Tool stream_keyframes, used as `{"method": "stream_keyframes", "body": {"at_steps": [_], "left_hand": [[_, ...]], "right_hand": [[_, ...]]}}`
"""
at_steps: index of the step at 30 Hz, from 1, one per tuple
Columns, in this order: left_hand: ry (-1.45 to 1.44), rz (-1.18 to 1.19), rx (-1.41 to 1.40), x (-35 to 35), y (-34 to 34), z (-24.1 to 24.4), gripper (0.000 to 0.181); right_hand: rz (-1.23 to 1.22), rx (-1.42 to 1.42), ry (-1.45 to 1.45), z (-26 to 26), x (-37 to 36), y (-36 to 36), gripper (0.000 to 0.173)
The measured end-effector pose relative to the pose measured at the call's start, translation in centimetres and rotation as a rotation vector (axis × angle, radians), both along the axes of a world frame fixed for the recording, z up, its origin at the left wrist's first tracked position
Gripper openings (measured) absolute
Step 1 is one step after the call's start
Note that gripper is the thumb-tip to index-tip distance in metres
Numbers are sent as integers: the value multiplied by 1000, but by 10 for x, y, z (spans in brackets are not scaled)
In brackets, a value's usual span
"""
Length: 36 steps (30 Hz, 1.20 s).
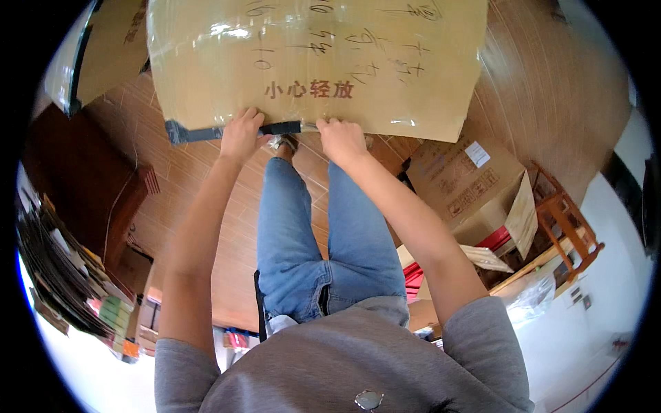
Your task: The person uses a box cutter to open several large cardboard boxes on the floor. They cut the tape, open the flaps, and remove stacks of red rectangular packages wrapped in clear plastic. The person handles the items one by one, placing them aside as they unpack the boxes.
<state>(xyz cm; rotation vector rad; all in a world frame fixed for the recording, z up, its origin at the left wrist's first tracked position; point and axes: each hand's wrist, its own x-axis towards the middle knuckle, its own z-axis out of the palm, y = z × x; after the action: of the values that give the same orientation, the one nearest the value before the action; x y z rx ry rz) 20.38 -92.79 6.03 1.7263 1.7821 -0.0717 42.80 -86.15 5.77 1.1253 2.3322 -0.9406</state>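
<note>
A large cardboard box (320, 62), wrapped in shiny clear film and bearing printed and handwritten characters, fills the top middle of the view. Black tape (280, 128) runs along the left part of its near edge. My left hand (241, 135) is at that edge beside the black tape, fingers on top of the cardboard and thumb below. Right of the tape's dark end, my right hand (342, 138) has curled fingers on the same edge. The undersides of both hands are hidden, so the exact grip of the right one is unclear.
An open carton (465, 180) with red contents and a wooden chair (570, 227) are at the right. Flattened cardboard sheets (62, 273) are stacked at the left, below dark brown wooden furniture (77, 191). Another wrapped box (111, 51) is at the upper left. The floor (191, 206) is wood-patterned.
</note>
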Motion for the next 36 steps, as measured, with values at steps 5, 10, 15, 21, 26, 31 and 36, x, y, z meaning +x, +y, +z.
{"method": "stream_keyframes", "body": {"at_steps": [5,10,15,21,26,31,36], "left_hand": [[-80,-132,101,34,4,-7,33],[-103,-219,177,44,-15,-17,23],[-111,-220,223,43,-27,-24,17],[-75,-381,178,33,-12,-27,23],[100,-524,61,49,5,-12,34],[402,-816,78,69,14,-6,41],[469,-930,-29,72,23,-2,40]], "right_hand": [[-509,34,169,-3,20,-37,15],[-933,92,134,-3,24,-68,19],[-1409,-59,379,-12,15,-120,23],[-1689,-241,567,-53,-12,-180,22],[-1722,-217,715,-76,-31,-179,20],[-1891,-273,1043,-108,-60,-172,18],[-1918,-273,1176,-118,-97,-152,17]]}}
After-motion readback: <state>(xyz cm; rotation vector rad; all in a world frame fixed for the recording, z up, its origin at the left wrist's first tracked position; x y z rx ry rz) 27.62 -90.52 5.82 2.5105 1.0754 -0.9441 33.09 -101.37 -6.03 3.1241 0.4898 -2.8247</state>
